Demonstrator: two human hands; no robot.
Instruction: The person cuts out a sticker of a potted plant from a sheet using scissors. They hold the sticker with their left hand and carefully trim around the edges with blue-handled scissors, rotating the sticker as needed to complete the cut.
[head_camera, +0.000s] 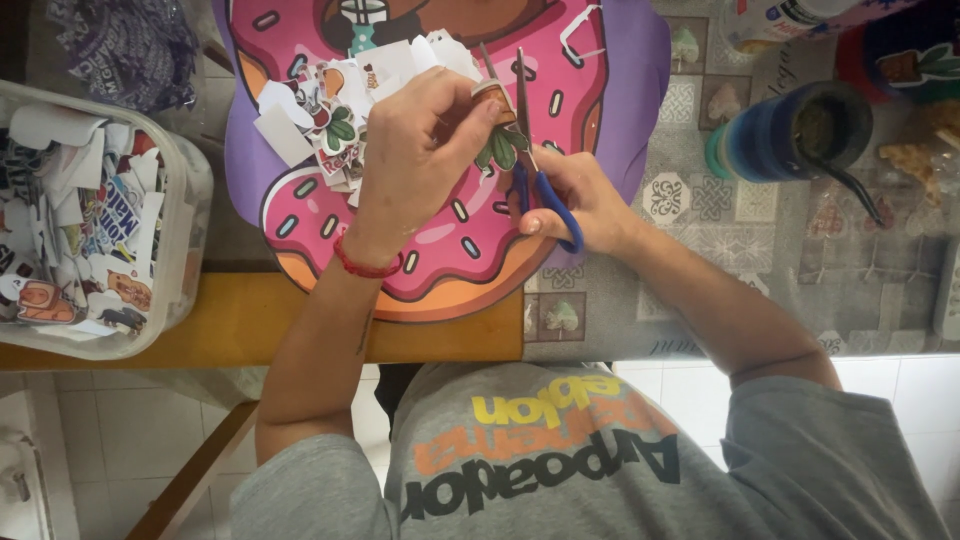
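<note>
My left hand (415, 155), with a red cord bracelet at the wrist, pinches a small paper cutout (497, 143) with green leaves and a brown top. My right hand (578, 198) holds blue-handled scissors (545, 195); the blades point away from me and lie right against the cutout. Both hands hover over a pink doughnut-shaped mat (450, 245) on the table. A heap of cut paper stickers (335, 105) lies on the mat just beyond my left hand.
A clear plastic tub (185, 200) full of sticker cutouts stands at the left on a wooden surface (240, 325). A dark blue cup with a metal straw (790, 130) stands at the right on a patterned tablecloth (760, 260). More containers crowd the far right corner.
</note>
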